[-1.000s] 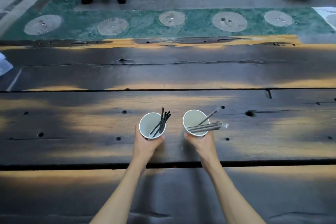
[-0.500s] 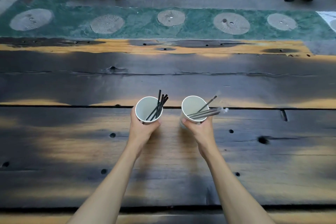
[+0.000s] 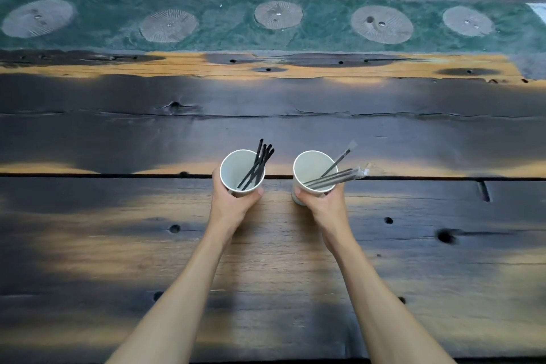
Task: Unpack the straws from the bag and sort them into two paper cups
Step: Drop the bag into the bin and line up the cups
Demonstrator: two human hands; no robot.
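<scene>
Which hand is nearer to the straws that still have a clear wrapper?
The right hand. It grips the cup holding the wrapped straws, directly below them. The left hand grips the other cup, with bare black straws, further left.

Straws in 2 adjacent cups

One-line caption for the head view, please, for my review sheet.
Left hand and right hand each hold a paper cup over a wooden table: bare black straws left, wrapped straws right.
</scene>
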